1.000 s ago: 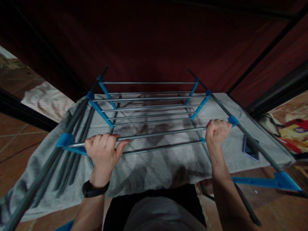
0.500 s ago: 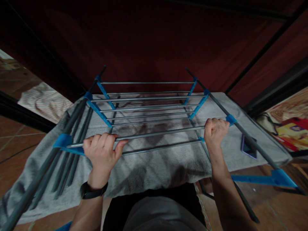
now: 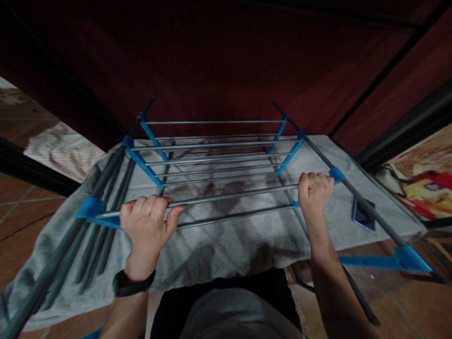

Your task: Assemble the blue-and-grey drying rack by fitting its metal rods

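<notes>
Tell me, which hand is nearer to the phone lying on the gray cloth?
The right. The right hand grips a metal bar just to the left of the phone; the left hand holds that bar near its other end, much farther away.

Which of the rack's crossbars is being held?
The second crossbar up from the picture's bottom: the left-hand grip and right-hand grip wrap around it, while the lower crossbar and farther crossbars lie outside both.

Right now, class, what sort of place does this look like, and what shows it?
Probably a room at home: a tiled floor, draped gray cloth, and a phone lying on it.
</notes>
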`<state>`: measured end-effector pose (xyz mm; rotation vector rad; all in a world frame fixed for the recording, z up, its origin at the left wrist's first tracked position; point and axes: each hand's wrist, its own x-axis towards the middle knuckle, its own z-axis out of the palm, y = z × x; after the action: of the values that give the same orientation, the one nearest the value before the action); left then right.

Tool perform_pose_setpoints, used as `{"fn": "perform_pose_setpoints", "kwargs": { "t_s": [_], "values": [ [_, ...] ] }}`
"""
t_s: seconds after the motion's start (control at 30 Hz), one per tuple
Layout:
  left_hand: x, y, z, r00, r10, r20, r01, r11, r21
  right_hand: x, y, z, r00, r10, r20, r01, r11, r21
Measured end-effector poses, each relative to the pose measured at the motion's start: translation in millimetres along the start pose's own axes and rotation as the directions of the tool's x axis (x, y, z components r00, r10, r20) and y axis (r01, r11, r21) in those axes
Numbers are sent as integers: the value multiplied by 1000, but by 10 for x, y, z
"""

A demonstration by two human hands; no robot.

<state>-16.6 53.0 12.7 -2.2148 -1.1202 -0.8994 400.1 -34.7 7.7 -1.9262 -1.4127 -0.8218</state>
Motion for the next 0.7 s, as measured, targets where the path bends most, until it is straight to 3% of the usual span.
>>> {"fn": "perform_pose_setpoints", "kwargs": {
  "t_s": [0.37,0.57,0.7],
  "values": [
    [3,-10,-7,999,4,34,-4,1000,-16,-121,37,109,999,34,-41,-30,995,100],
    [-48,-33,24,999,-13,29,13,1000,-10,-228,48,50,982,76,-170,-40,977,207],
    [-145,-21,89,997,-69,-31,66,996,-66,-362,192,21,997,23,-73,-9,982,187]
  ]
}}
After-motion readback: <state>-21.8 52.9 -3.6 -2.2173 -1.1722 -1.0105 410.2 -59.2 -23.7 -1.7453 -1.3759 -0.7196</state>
